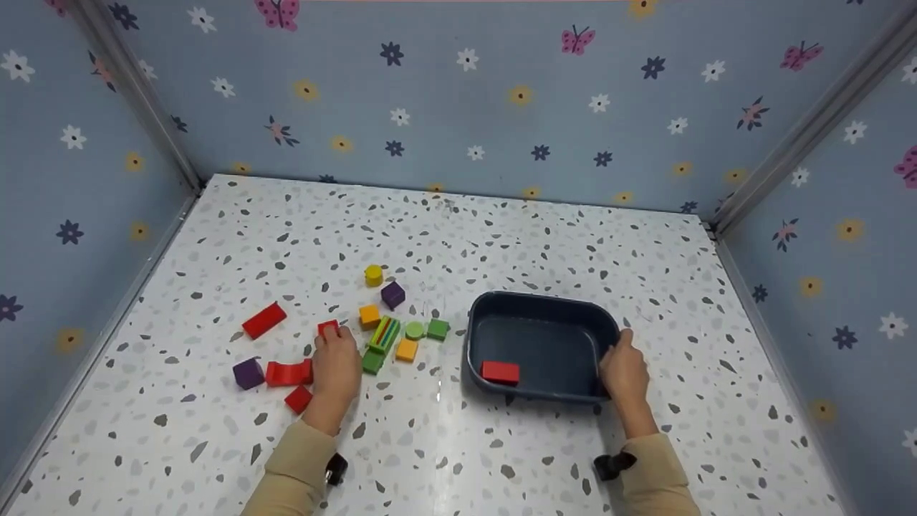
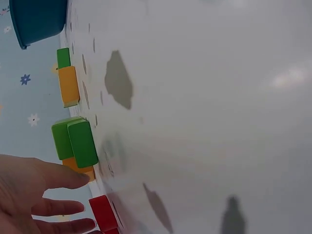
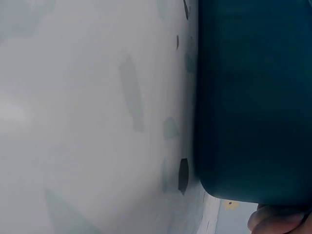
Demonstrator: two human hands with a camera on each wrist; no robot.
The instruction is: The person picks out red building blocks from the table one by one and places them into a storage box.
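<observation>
My left hand (image 1: 337, 365) reaches down over a red block (image 1: 328, 327), its fingertips at the block's near side. In the left wrist view the thumb and fingers are stretched out and spread apart, with a red block (image 2: 103, 213) just beyond the fingertips; whether they touch cannot be made out. My right hand (image 1: 625, 369) grips the right end of a dark blue plastic tub (image 1: 541, 395), fingers curled at its rim. One red block (image 1: 500, 373) lies inside the tub at the near left corner. The right wrist view shows mostly the tub's outer wall (image 3: 253, 107).
Left of my left hand are a red block (image 1: 264, 320), a purple cube (image 1: 248, 373), a curved red block (image 1: 288, 373) and a red cube (image 1: 299, 399). Between hand and tub lie green blocks (image 1: 438, 329), orange cubes (image 1: 406, 350), another purple cube (image 1: 392, 294) and a yellow cylinder (image 1: 374, 275).
</observation>
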